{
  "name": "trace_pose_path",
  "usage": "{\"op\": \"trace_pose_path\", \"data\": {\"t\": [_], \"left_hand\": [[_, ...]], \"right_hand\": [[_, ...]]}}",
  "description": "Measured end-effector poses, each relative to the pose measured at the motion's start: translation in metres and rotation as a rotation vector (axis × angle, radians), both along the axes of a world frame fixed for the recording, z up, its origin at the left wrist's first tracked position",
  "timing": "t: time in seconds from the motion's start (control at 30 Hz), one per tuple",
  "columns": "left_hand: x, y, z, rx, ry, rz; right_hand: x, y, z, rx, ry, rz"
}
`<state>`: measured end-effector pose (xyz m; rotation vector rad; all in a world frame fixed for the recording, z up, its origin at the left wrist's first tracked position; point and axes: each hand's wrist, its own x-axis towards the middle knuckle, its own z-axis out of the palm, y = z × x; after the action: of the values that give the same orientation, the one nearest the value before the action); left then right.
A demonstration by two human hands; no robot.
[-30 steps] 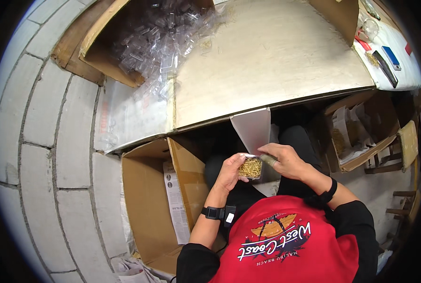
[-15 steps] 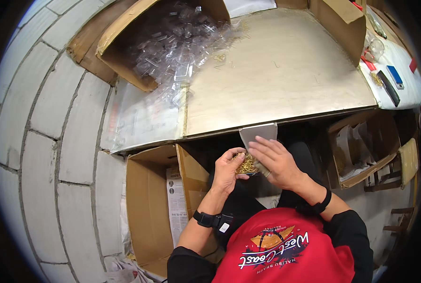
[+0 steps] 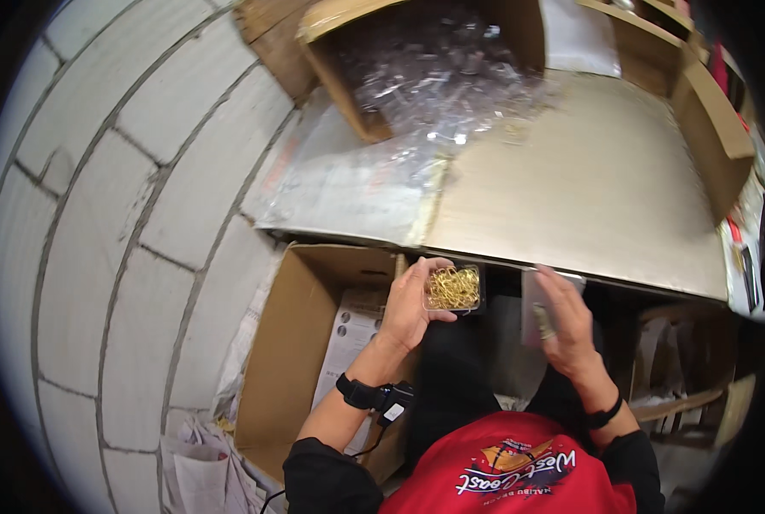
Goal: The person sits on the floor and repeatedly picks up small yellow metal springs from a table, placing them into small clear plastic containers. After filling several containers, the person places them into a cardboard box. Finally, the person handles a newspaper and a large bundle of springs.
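My left hand (image 3: 410, 308) grips a small clear plastic box (image 3: 482, 289) by its left side, thumb along the upper edge and fingers underneath. Loose gold-coloured wire pieces (image 3: 453, 287) fill the box; their exact kind is too small to make out. A little to the right, apart from the box, my right hand (image 3: 568, 330) is closed on a thin greyish flat sheet (image 3: 532, 301), which is held nearly upright. A few gold-coloured bits show beside its fingers. Both hands are above my lap, just in front of the table edge.
An open cardboard box (image 3: 271, 377) with printed paper inside stands below my left forearm. On the table (image 3: 597, 180), a tipped carton (image 3: 344, 26) spills a heap of clear plastic boxes (image 3: 451, 86). Another carton (image 3: 691, 351) is under the table at right. A block wall (image 3: 142, 214) runs along the left.
My right hand has moved right with the flat sheet, away from the plastic box, whose gold-coloured contents now show fully. The view has shifted, with the table now farther right.
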<state>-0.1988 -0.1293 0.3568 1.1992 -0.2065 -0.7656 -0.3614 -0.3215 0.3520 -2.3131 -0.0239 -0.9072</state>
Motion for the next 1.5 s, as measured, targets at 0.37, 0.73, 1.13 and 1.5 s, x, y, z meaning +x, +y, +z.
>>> {"op": "trace_pose_path", "data": {"t": [0.37, 0.73, 1.13, 1.5], "left_hand": [[0.05, 0.092, -0.036, 0.027, 0.013, 0.318], [0.013, 0.073, -0.024, -0.044, 0.063, 0.153], [0.025, 0.084, -0.032, -0.036, 0.027, 0.293], [0.138, 0.222, -0.249, 0.342, 0.097, 0.823]], "right_hand": [[0.02, 0.0, -0.02, 0.069, 0.22, -0.034], [0.105, 0.095, -0.012, 0.181, 0.15, 0.348], [0.102, 0.088, -0.021, 0.664, 0.368, 0.356], [0.023, -0.01, -0.038, 0.584, 0.353, -0.256]]}}
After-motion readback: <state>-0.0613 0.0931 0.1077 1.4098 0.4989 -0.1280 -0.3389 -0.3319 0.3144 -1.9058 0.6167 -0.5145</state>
